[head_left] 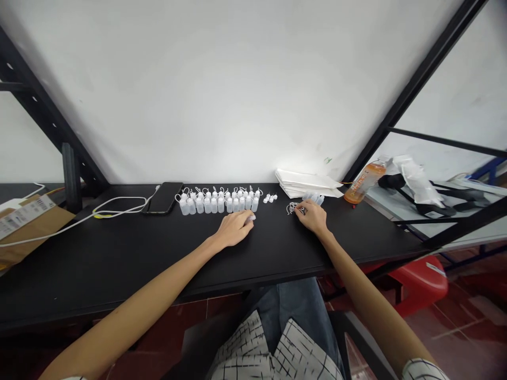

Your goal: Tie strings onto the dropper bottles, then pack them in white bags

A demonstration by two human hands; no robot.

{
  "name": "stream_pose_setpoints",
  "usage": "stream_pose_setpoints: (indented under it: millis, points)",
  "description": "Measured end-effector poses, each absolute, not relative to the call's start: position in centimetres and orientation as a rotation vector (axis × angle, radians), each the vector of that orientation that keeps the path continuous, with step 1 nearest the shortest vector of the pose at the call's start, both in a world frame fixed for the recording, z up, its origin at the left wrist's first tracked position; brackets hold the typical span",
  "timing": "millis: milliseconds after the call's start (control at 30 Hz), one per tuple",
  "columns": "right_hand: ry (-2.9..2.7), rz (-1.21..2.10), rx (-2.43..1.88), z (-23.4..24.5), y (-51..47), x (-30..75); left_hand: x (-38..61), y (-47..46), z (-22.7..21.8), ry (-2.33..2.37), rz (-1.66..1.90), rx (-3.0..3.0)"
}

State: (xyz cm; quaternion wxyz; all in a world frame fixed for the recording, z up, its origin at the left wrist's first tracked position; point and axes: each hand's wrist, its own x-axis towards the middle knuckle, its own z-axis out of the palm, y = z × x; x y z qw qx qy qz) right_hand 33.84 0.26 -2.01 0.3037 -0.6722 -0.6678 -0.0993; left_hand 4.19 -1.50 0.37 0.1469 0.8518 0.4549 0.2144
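Observation:
My left hand (235, 228) is closed around a small translucent squeeze bottle (250, 218), of which only the top shows past the fingers. My right hand (312, 216) reaches down to a little pile of white looped cap straps (291, 208); its fingertips are pinched there, and what they hold is too small to make out. Behind the left hand stand rows of white squeeze bottles (214, 205) with looped caps. A few white nozzle caps (270, 198) lie between the hands. More translucent bottles (317, 198) are partly hidden behind the right hand.
A phone (163, 198) with a white cable (119, 212) lies left of the bottles, near a cardboard parcel (27, 227). White papers (307, 182) are stacked at the back right, beside an orange drink bottle (365, 180). Black shelf posts (396, 116) frame the black table (150, 258).

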Motion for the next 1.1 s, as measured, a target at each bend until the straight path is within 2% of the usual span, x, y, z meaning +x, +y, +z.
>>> stream_pose_setpoints:
  millis: [200, 467, 633, 1100]
  points:
    - [-1.562, -0.206, -1.612, -0.6, -0.3, 31.9, 4.1, -1.5, 0.5, 1.259, 0.643, 2.418]
    - [-1.805, 0.363, -1.222, 0.6, -0.5, 25.1, 4.1, -0.5, -0.1, 1.159, 0.744, 2.256]
    - [-1.887, 0.462, -1.165, 0.6, -0.4, 24.3, 4.0, -0.3, -0.4, 1.155, 0.814, 2.212]
    - [-1.715, 0.997, -1.03, 0.2, -0.2, 23.3, 4.1, -0.6, -0.2, 1.207, 0.704, 2.288]
